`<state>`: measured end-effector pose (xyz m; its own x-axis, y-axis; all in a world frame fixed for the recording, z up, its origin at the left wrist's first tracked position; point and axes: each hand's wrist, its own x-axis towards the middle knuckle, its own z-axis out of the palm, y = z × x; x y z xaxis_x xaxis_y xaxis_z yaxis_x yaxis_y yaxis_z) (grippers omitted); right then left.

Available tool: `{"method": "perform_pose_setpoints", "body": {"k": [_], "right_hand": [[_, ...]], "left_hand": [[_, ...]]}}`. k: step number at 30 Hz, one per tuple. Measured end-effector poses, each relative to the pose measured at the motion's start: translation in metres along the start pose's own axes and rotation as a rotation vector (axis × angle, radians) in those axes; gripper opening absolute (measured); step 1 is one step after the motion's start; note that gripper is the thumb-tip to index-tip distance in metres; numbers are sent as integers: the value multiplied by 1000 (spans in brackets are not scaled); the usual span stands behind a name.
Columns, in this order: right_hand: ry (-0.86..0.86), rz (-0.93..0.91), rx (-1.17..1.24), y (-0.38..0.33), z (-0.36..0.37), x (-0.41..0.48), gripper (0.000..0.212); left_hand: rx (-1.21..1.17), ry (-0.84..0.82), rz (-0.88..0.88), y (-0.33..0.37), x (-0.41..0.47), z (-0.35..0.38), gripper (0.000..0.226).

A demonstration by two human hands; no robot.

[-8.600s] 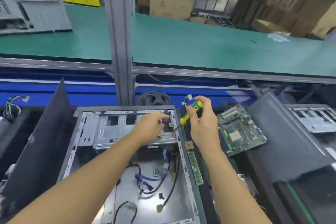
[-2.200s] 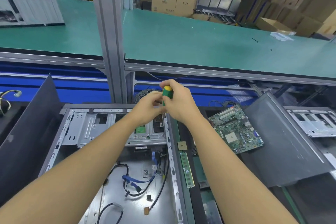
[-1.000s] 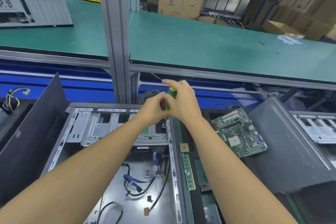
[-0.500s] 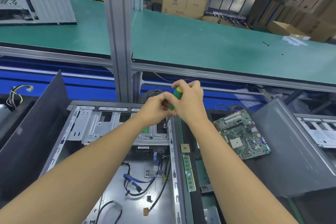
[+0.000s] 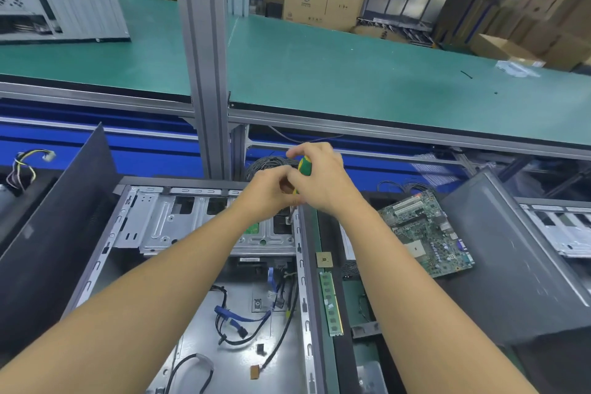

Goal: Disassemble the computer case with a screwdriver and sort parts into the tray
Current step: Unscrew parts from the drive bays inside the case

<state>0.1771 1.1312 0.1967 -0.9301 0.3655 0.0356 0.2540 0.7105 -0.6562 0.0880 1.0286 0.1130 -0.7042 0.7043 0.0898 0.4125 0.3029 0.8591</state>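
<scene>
An open grey computer case (image 5: 134, 265) lies flat before me, its silver drive cage (image 5: 179, 224) at the far end and loose cables on its floor. My right hand (image 5: 326, 182) grips a green-and-yellow screwdriver (image 5: 304, 166), held nearly upright over the cage's right far corner. My left hand (image 5: 268, 192) is curled around the lower shaft, right against the right hand. The screwdriver's tip is hidden behind my fingers.
A green motherboard (image 5: 425, 233) lies to the right, with a RAM stick (image 5: 331, 302) and a CPU chip (image 5: 324, 260) beside the case's right wall. Dark side panels (image 5: 48, 243) lean left and right (image 5: 511, 253). A grey post (image 5: 204, 57) rises behind the case.
Both hands stay joined on the screwdriver at the cage's corner. 8.6 s ago the right hand held it tilted, apart from the left.
</scene>
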Motion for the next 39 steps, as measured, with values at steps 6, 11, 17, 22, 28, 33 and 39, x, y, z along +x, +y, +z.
{"method": "perform_pose_setpoints", "body": {"k": [6,11,17,22,28,33,39], "right_hand": [[162,17,-128,-3,8,1,34],[22,15,69,2,3,3,65],[51,8,121,1,10,3,33],[145,92,-112,-2,12,2,39],[85,76,54,-3,5,2,40],[22,102,123,-2,5,0,27],[116,73,-12,-3,8,-1,11]], "left_hand": [[-1,-71,-1,4,1,6,28],[-170,-188,51,-4,-4,-11,20],[-258,-199,16,-7,-2,-11,20],[-111,-156,32,-8,2,-4,29],[-225,-178,52,-10,0,-10,31],[-237,-154,48,-7,0,-13,28],[-173,-110,12,-4,4,1,43]]}}
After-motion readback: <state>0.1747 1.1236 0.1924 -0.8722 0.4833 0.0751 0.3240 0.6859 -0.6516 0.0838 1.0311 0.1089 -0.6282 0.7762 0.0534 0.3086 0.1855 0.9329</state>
